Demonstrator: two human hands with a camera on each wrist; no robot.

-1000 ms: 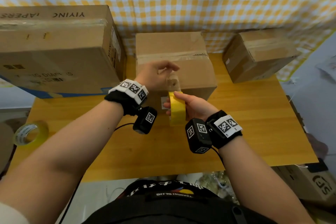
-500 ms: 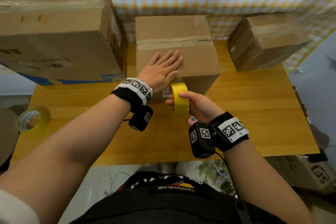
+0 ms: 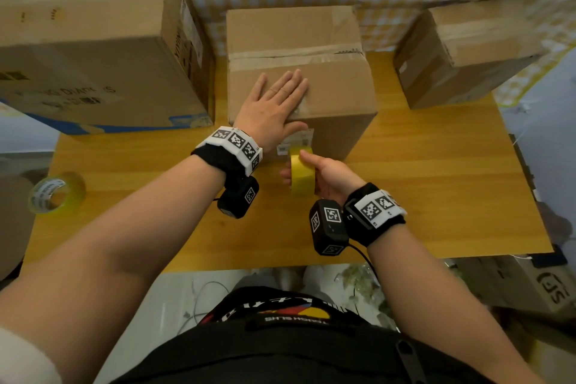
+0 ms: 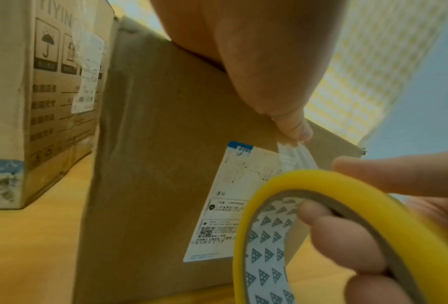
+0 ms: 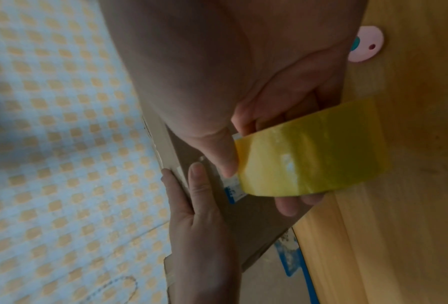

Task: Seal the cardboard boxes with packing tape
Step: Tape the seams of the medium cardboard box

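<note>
The middle cardboard box [image 3: 330, 40] stands on the wooden table [image 3: 436, 196], with an older tape strip across its top seam. My left hand [image 3: 274, 103] lies flat on the box top, fingers straight, its thumb [image 4: 295, 125] bent over the front edge and pressing the clear tape strip [image 4: 298, 158] against the front face. My right hand [image 3: 327, 174] grips the yellow tape roll [image 3: 301, 176] just in front of that face, fingers through the core [image 4: 321, 232], thumb on the outside. The strip runs from the roll up to the thumb, over a white shipping label [image 4: 225, 207].
A large printed box [image 3: 93, 50] stands close on the left of the middle box, a smaller box [image 3: 461, 53] at the back right. A second tape roll [image 3: 56, 193] lies near the table's left edge. A small pink object [image 5: 365, 46] lies on the table by my right hand.
My left hand stopped pinching the tape end and laid itself flat on the box top. The right hand has drawn the roll down in front of the box face.
</note>
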